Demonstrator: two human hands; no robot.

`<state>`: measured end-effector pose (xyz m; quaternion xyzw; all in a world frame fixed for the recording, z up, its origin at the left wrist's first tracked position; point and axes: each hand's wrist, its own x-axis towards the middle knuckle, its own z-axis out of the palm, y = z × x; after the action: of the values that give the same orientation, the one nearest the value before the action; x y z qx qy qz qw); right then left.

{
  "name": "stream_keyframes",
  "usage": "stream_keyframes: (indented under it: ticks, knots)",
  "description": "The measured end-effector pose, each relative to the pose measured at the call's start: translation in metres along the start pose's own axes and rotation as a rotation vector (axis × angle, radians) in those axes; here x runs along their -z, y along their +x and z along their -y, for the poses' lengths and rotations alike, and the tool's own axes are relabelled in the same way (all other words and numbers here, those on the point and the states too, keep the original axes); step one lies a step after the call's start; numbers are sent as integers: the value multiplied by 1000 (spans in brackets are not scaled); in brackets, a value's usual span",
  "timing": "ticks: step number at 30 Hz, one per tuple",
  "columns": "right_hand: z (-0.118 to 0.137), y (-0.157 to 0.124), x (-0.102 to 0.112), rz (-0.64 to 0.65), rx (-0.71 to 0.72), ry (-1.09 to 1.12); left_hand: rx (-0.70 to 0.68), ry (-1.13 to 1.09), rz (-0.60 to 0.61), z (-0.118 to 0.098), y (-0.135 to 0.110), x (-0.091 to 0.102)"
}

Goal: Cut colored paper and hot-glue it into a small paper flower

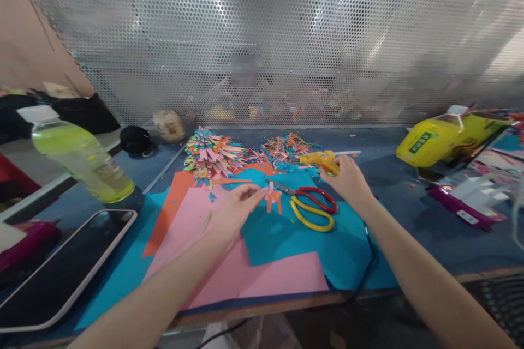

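Observation:
My right hand [347, 177] is closed around a yellow hot glue gun [321, 159], whose nozzle points left. Above the coloured sheets, my left hand [243, 202] pinches at a small piece of cut paper strips [272, 199], pink and orange, just past its fingertips. Between the hands lie scissors [313, 212] with one red and one yellow handle loop. Beneath are a blue paper sheet [282, 240], a pink sheet [184, 240] and an orange sheet [167, 212]. A pile of multicoloured fringed paper flowers [210, 155] stands behind my left hand.
Shredded paper strips [282, 150] are heaped before the perforated metal screen [262, 27]. At left are a green drink bottle [82, 152], a phone [69, 267] and a glass jar [168, 125]. A yellow bottle [429, 136] and a purple tissue pack [462, 207] lie at right.

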<state>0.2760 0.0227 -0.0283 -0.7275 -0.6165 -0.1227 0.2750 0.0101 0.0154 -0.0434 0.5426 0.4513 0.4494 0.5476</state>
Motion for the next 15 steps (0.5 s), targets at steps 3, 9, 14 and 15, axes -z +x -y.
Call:
stream_keyframes:
  ticks: [3,9,14,15]
  knots:
    - [5,-3,8,-237,205,152,-4,13,22,0,0,1]
    - [19,-17,21,-406,634,208,-7,-38,52,5,1,1]
    - [27,-24,22,-468,824,99,27,-45,58,11,5,2]
    - [27,-25,22,-479,835,76,33,-47,55,12,6,2]
